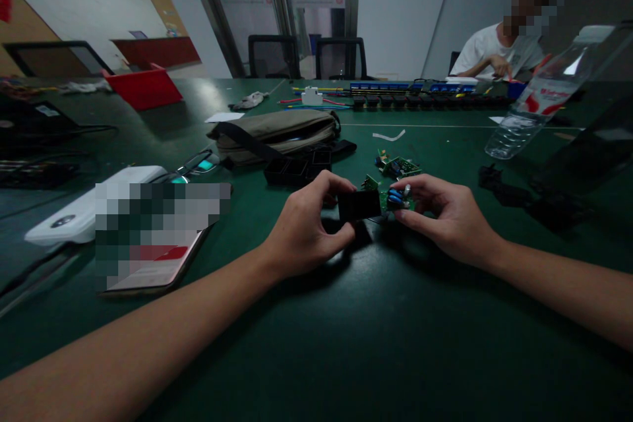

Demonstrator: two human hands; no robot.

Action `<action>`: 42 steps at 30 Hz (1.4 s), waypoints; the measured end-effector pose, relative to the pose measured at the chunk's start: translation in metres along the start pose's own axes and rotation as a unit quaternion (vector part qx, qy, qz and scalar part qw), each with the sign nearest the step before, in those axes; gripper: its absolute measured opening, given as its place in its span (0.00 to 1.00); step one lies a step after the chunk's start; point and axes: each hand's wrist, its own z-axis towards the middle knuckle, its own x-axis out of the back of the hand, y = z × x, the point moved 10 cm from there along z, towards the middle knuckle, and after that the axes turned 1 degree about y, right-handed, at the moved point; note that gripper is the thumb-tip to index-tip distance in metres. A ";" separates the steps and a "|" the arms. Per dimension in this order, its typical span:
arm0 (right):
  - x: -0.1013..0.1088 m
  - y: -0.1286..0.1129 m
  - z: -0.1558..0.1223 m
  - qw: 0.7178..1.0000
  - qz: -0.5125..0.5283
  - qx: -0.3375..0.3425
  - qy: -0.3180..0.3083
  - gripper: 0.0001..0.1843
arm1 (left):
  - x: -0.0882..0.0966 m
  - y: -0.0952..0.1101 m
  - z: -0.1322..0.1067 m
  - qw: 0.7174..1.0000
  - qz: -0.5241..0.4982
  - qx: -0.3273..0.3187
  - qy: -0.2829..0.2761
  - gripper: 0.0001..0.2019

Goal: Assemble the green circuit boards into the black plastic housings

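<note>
My left hand [314,224] is closed round a small black plastic case [360,205], thumb below and fingers above. Between thumb and fingertips, my right hand [442,214] pinches a green circuit board [395,198] with blue round parts on it. The board sits at the right end of the case; whether part of it is inside, I cannot tell. Just beyond my hands, more circuit boards [401,166] lie on the green table [316,343]. Several black cases [291,170] rest past my left hand, beside an olive bag [277,135].
To the left lie a phone [163,244], a white device [99,204] and glasses [198,165]. A tilted water bottle [539,105] and a black cable bundle [524,194] are at the right. A red bin [143,87] stands farther back. Another person [499,53] sits across the table.
</note>
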 end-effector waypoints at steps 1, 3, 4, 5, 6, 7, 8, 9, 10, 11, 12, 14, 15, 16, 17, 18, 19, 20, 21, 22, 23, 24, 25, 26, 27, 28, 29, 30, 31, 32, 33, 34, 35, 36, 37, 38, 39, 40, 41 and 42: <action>0.000 0.000 0.000 1.000 -0.002 -0.001 0.000 0.19 | 0.000 -0.001 0.000 1.000 -0.005 0.002 0.001 0.17; 0.000 0.000 0.000 1.000 -0.002 -0.001 -0.002 0.18 | 0.000 -0.001 0.000 1.000 -0.015 0.006 0.004 0.17; 0.000 0.000 0.000 1.000 0.000 -0.001 -0.001 0.18 | 0.000 -0.002 0.000 1.000 -0.020 0.008 0.007 0.17; 0.000 0.000 0.000 1.000 0.002 -0.002 -0.001 0.18 | 0.001 -0.002 0.000 1.000 -0.025 0.010 0.009 0.17; 0.000 0.000 0.000 1.000 0.005 -0.004 0.000 0.18 | 0.001 -0.002 0.000 0.999 -0.030 0.011 0.012 0.17; 0.000 0.000 0.000 1.000 0.008 -0.006 0.001 0.18 | 0.002 -0.001 0.000 0.999 -0.034 0.012 0.014 0.18; 0.000 0.001 0.000 1.000 0.010 -0.008 0.002 0.18 | 0.002 -0.001 0.000 0.999 -0.036 0.012 0.014 0.18; 0.000 0.001 0.000 1.000 0.011 -0.010 0.002 0.18 | 0.002 -0.001 0.000 0.999 -0.035 0.012 0.012 0.19; 0.000 0.001 0.000 1.000 0.013 -0.012 0.001 0.19 | 0.002 0.000 0.000 0.999 -0.032 0.012 0.009 0.19; -0.001 0.002 0.000 1.000 0.017 -0.014 -0.001 0.19 | 0.002 0.001 0.000 1.000 -0.026 0.010 0.007 0.19; -0.001 0.003 0.000 1.000 0.021 -0.016 -0.003 0.19 | 0.002 0.002 0.000 1.000 -0.019 0.007 0.005 0.19; -0.002 0.004 0.000 0.999 0.030 -0.017 -0.005 0.19 | 0.003 0.005 0.000 1.000 -0.002 -0.003 0.005 0.20; -0.002 0.003 0.000 0.999 0.035 -0.015 -0.005 0.19 | 0.003 0.006 0.001 1.000 0.006 -0.008 0.004 0.21; -0.002 0.003 0.000 0.999 0.038 -0.011 -0.004 0.19 | 0.003 0.007 0.001 1.000 0.011 -0.014 0.001 0.21; -0.002 0.002 -0.001 0.999 0.042 -0.006 -0.002 0.18 | 0.003 0.008 0.001 1.000 0.014 -0.018 -0.001 0.21; -0.002 0.002 -0.001 0.999 0.044 -0.003 -0.001 0.18 | 0.002 0.009 0.001 1.000 0.014 -0.020 -0.003 0.21; -0.002 0.001 0.000 0.999 0.045 0.000 -0.002 0.17 | 0.003 0.008 0.002 1.000 0.011 -0.018 -0.002 0.20; -0.002 0.001 0.000 0.999 0.045 0.002 -0.002 0.17 | 0.003 0.007 0.002 1.000 0.009 -0.013 0.000 0.19; -0.002 0.001 0.000 0.999 0.046 0.004 -0.004 0.16 | 0.004 0.006 0.002 1.000 0.006 -0.005 0.002 0.18; -0.002 0.001 0.000 0.999 0.046 0.006 -0.005 0.16 | 0.004 0.004 0.002 1.000 0.004 0.003 0.004 0.17; -0.002 0.001 0.000 0.999 0.046 0.007 -0.004 0.15 | 0.004 0.003 0.002 1.000 0.002 0.008 0.004 0.17; -0.002 0.001 0.000 0.999 0.046 0.009 -0.003 0.15 | 0.004 0.003 0.002 1.000 0.001 0.012 0.004 0.16; -0.001 0.001 0.000 0.999 0.044 0.010 -0.001 0.15 | 0.004 0.002 0.002 1.000 0.001 0.012 0.004 0.16; -0.001 0.002 0.000 0.999 0.042 0.011 0.001 0.15 | 0.003 0.002 0.002 1.000 0.001 0.012 0.002 0.16; 0.000 0.002 0.000 0.999 0.039 0.011 0.003 0.15 | 0.003 0.002 0.002 1.000 0.002 0.011 0.003 0.17; 0.000 0.003 0.000 0.999 0.037 0.010 0.004 0.15 | 0.003 0.002 0.002 1.000 0.003 0.010 0.003 0.17; 0.000 0.003 0.000 0.999 0.035 0.011 0.005 0.15 | 0.003 0.002 0.002 1.000 0.006 0.009 0.003 0.17; 0.000 0.003 0.000 0.999 0.035 0.011 0.005 0.15 | 0.003 0.002 0.002 1.000 0.007 0.007 0.003 0.17; 0.000 0.004 0.000 0.999 0.034 0.010 0.004 0.15 | 0.002 0.002 0.002 1.000 0.009 0.005 0.004 0.17; -0.001 0.004 0.000 0.999 0.034 0.009 0.001 0.15 | 0.002 0.002 0.002 1.000 0.011 0.002 0.004 0.17; -0.001 0.004 0.000 0.999 0.035 0.007 -0.002 0.15 | 0.002 0.002 0.001 1.000 0.012 0.000 0.005 0.18; -0.002 0.004 0.000 0.999 0.035 0.005 -0.005 0.15 | 0.002 0.002 0.001 1.000 0.014 -0.004 0.004 0.18; -0.002 0.004 0.000 0.999 0.037 0.004 -0.006 0.15 | 0.002 0.003 0.001 1.000 0.016 -0.008 0.004 0.17; -0.002 0.004 0.000 0.999 0.038 0.003 -0.006 0.15 | 0.002 0.003 0.001 1.000 0.018 -0.012 0.003 0.17; -0.002 0.003 0.000 0.999 0.040 0.002 -0.006 0.15 | 0.002 0.004 0.001 1.000 0.020 -0.015 0.003 0.17; -0.002 0.003 0.001 0.999 0.042 0.002 -0.005 0.15 | 0.002 0.005 0.001 1.000 0.022 -0.017 0.003 0.17; -0.002 0.003 0.001 0.999 0.043 0.001 -0.005 0.15 | 0.002 0.005 0.001 1.000 0.023 -0.019 0.004 0.17; -0.003 0.003 0.001 0.999 0.044 0.000 -0.005 0.15 | 0.002 0.005 0.001 1.000 0.024 -0.018 0.004 0.17; -0.003 0.003 0.001 0.999 0.045 -0.002 -0.004 0.15 | 0.002 0.005 0.001 1.000 0.024 -0.017 0.005 0.17; -0.003 0.004 0.001 0.999 0.046 -0.004 -0.004 0.15 | 0.002 0.005 0.001 1.000 0.023 -0.016 0.005 0.17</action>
